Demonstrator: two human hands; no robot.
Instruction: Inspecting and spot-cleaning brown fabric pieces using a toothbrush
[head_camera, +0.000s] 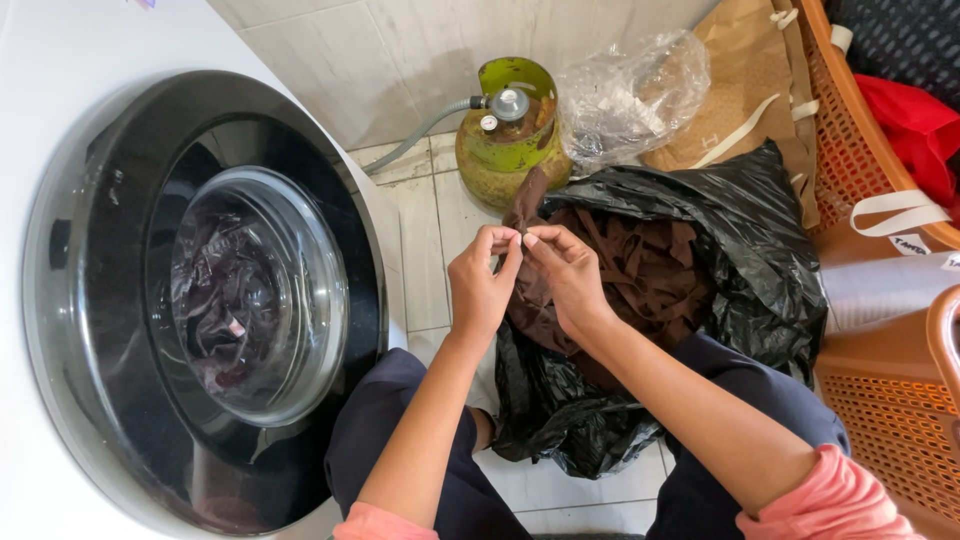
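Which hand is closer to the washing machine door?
Left. The left hand is beside the washing machine door, pinching brown cloth; the right hand is farther away, over the black bag.

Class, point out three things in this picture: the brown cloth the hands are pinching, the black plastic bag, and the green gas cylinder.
brown cloth (640, 275): head view, on the bunched folds inside the bag.
black plastic bag (765, 250): head view, on its right wall.
green gas cylinder (495, 165): head view, on its rounded body.

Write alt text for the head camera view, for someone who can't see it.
Both hands, left hand and right hand, pinch a brown cloth above an open black bag full of it. A shut washer stands at left; a green gas cylinder behind.
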